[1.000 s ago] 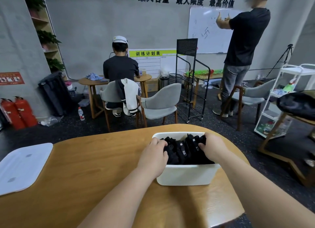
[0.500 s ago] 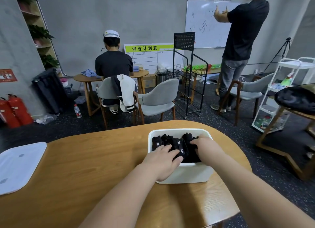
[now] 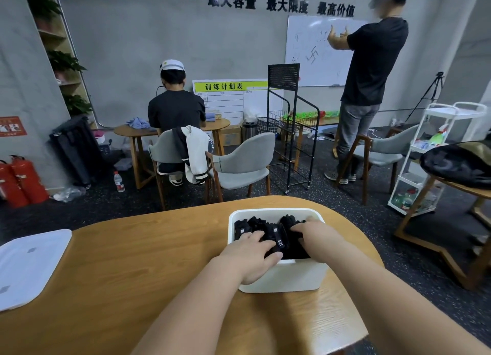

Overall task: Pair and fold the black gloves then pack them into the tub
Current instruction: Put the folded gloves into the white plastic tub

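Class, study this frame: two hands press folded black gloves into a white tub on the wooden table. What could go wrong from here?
1. The gloves fill the tub to its rim; when the left hand and right hand lift, the bundles may spring up and unfold.
2. Both hands press on a light-looking tub on the smooth table; it could slide or tip.
3. What looks like the white lid lies far left; bulging gloves might stop it closing.

Even indoor light, wide-angle edge distortion.
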Tool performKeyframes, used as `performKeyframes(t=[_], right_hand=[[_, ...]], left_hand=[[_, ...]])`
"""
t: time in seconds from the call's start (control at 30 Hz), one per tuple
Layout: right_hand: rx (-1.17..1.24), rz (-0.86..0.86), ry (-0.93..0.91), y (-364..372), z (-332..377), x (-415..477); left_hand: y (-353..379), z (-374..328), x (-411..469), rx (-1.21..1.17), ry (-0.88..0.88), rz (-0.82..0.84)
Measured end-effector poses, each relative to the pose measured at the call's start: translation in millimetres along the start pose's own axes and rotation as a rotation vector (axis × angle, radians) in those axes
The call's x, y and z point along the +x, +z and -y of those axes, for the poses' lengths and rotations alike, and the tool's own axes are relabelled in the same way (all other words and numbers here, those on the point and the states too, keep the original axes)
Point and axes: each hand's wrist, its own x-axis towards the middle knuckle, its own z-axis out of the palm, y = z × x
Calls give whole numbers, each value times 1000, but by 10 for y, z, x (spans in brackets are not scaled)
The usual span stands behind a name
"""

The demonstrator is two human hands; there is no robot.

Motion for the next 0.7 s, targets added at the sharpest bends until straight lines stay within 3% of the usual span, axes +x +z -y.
performKeyframes(t=[0.33,0.7], right_hand=[[64,-256,-74,-266,202,-313],[100,-256,-307,-256,1268,-659]], left_hand=[[-375,148,-461,-44,-4,-182],[-129,908,-1366,-77,-197,-262]])
